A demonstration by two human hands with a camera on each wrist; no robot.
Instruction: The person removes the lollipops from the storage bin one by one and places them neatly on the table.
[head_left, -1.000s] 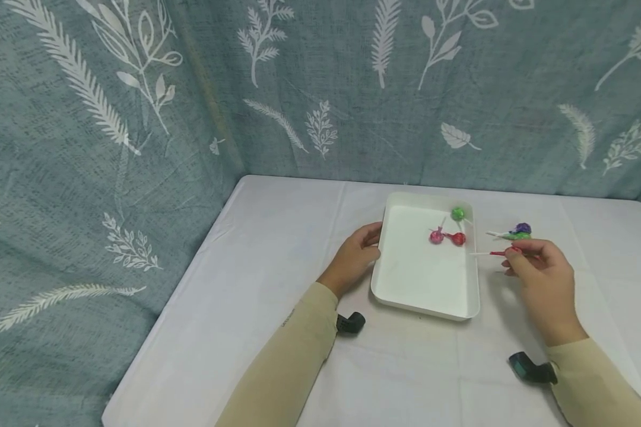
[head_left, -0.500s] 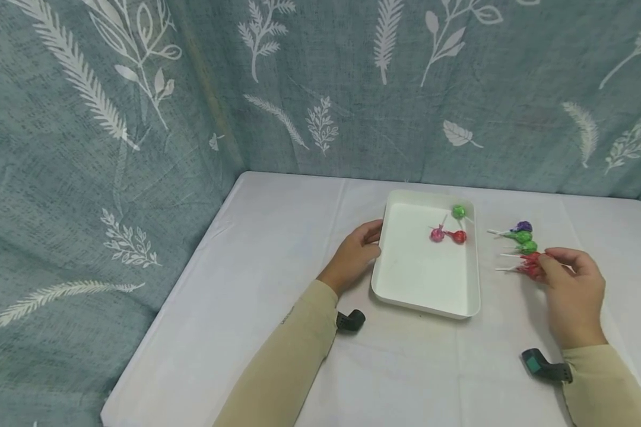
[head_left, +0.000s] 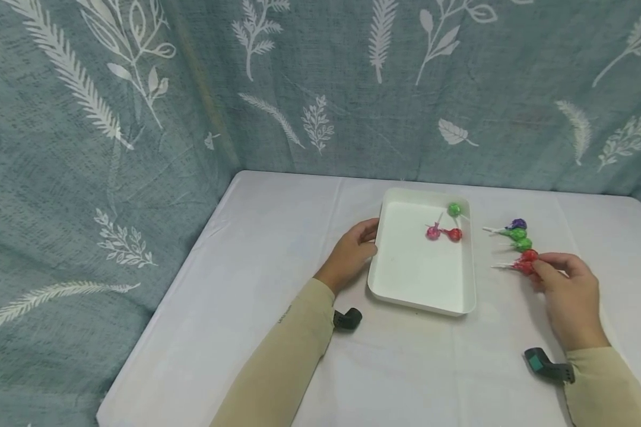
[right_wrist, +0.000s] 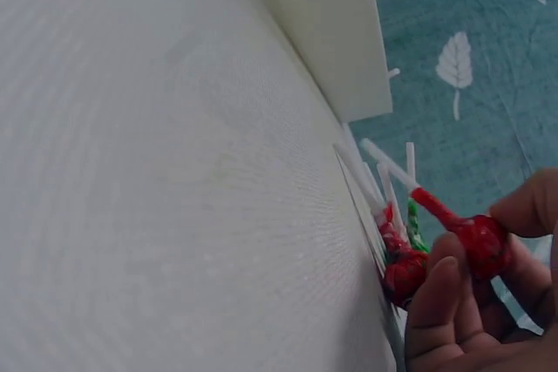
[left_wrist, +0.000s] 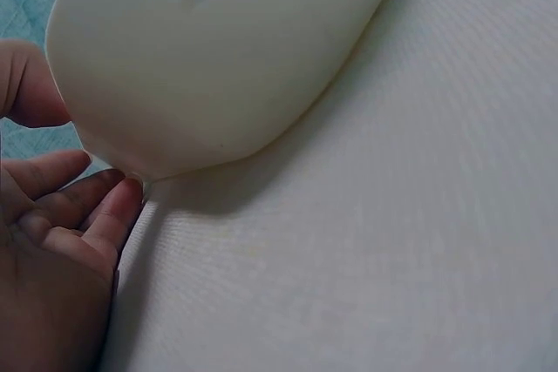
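My right hand [head_left: 571, 296] pinches a red-wrapped lollipop [right_wrist: 482, 246] by its candy end, thumb on one side and fingertips on the other, its white stick pointing toward the tray. Close beside it is another red lollipop [right_wrist: 405, 276]. Farther back in the same row lie two green lollipops [head_left: 522, 244] and a purple one [head_left: 518, 224]. My left hand [head_left: 349, 255] holds the left side of a white tray [head_left: 422, 302], thumb and fingertips against its wall. Inside the tray are a green lollipop [head_left: 454, 209], a pink one [head_left: 432, 232] and a red one [head_left: 454, 235].
A white cloth [head_left: 256, 249] covers the table. Behind it and to the left hangs a teal curtain [head_left: 352, 130] with white leaf prints. Each wrist wears a black camera mount, such as the one at the right wrist [head_left: 550, 365].
My right hand has carried the red lollipop from beside the tray's right wall rightward to the row on the table. The left hand keeps its place at the tray.
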